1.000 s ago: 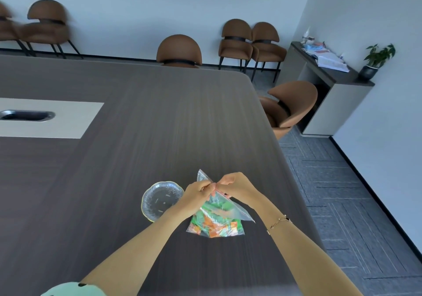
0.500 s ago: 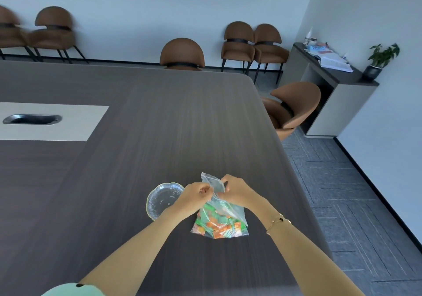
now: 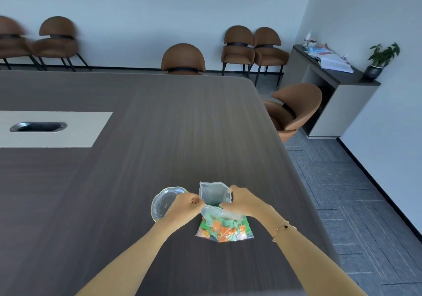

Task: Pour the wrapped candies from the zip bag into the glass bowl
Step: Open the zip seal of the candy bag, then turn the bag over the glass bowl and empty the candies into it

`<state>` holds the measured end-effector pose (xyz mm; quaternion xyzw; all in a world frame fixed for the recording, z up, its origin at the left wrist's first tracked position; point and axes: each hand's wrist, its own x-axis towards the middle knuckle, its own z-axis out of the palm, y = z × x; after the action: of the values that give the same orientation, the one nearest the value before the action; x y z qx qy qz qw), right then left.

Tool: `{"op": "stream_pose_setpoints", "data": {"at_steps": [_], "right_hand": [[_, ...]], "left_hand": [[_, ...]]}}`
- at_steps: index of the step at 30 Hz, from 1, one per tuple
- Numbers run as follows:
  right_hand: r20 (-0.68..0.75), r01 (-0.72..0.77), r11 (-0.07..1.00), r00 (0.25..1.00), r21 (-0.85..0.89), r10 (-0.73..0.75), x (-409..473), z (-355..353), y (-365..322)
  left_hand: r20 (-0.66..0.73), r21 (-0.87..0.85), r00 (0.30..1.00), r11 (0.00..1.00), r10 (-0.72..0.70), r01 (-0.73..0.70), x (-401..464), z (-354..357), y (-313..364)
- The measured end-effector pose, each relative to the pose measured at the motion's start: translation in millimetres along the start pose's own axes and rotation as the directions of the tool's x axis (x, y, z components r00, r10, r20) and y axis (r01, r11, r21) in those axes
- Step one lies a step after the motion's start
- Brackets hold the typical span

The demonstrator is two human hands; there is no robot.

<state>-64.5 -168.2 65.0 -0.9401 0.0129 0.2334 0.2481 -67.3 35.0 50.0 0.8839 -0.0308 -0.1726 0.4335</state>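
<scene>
A clear zip bag holding several green and orange wrapped candies rests on the dark table. Its mouth is pulled wide apart and faces up and away from me. My left hand pinches the left lip of the mouth. My right hand pinches the right lip. The glass bowl, with a gold rim, sits just left of the bag, partly hidden behind my left hand and with nothing seen inside it.
The dark wooden table has a pale inset with a metal cable slot at far left. Its right edge runs close to the bag. Brown chairs stand at the right side and back wall. A side cabinet carries papers and a plant.
My hands have moved apart, pulling the bag's mouth from pinched together to wide apart. The bag's bottom stays on the table.
</scene>
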Motion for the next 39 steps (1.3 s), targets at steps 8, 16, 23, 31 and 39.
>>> {"op": "stream_pose_setpoints", "data": {"at_steps": [8, 16, 23, 31, 39], "right_hand": [[-0.260, 0.033, 0.988, 0.963, -0.154, -0.073, 11, -22, 9], [-0.317, 0.014, 0.996, 0.947, -0.092, -0.043, 8, -16, 20], [0.003, 0.002, 0.993, 1.000, -0.115, -0.002, 16, 26, 50], [-0.184, 0.040, 0.999, 0.982, -0.004, -0.040, 20, 26, 34], [-0.196, 0.073, 0.943, 0.981, 0.326, -0.009, 8, 14, 10]], "left_hand": [[0.061, 0.062, 0.998, 0.998, -0.033, 0.029, -4, -2, -6], [0.055, 0.011, 0.997, 0.998, -0.057, 0.057, -6, -2, -13], [0.051, -0.040, 0.995, 0.995, -0.090, 0.092, 0, -8, -11], [0.073, -0.109, 0.993, 0.989, -0.096, 0.104, -1, -13, -15], [-0.043, -0.399, 0.981, 0.903, -0.190, 0.157, 1, -25, -11]]}}
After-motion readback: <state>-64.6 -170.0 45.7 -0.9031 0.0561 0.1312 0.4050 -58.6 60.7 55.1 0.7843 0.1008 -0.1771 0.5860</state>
